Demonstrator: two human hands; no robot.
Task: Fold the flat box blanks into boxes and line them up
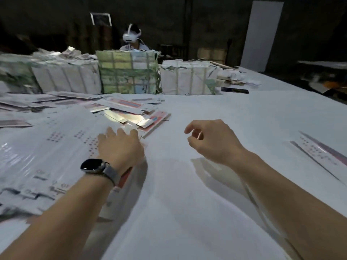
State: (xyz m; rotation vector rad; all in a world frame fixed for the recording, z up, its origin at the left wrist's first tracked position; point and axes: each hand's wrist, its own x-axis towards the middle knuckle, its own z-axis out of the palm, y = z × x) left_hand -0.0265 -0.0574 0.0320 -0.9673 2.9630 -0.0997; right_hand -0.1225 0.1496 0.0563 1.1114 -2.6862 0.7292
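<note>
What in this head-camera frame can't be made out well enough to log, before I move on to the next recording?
- Print on the flat box blanks, head view: smeared by motion blur.
- Fingertips of the left hand: hidden behind the hand's own back, so contact with the blanks is unclear.
- Folded boxes at right: cut off by the frame edge, so no count is possible.
- Strapped bundles: contents hidden by wrapping.
- Right hand: holds nothing.

White table (216,194) fills the view. Along its far edge: three strapped, paper-wrapped bundles (129,72) in a row, the middle one printed green. Dark phone (234,90) lies flat just right of the rightmost bundle. Behind the bundles, a seated person wearing a white headset (130,36). White upright panel (261,34) against the dark back wall.
</note>
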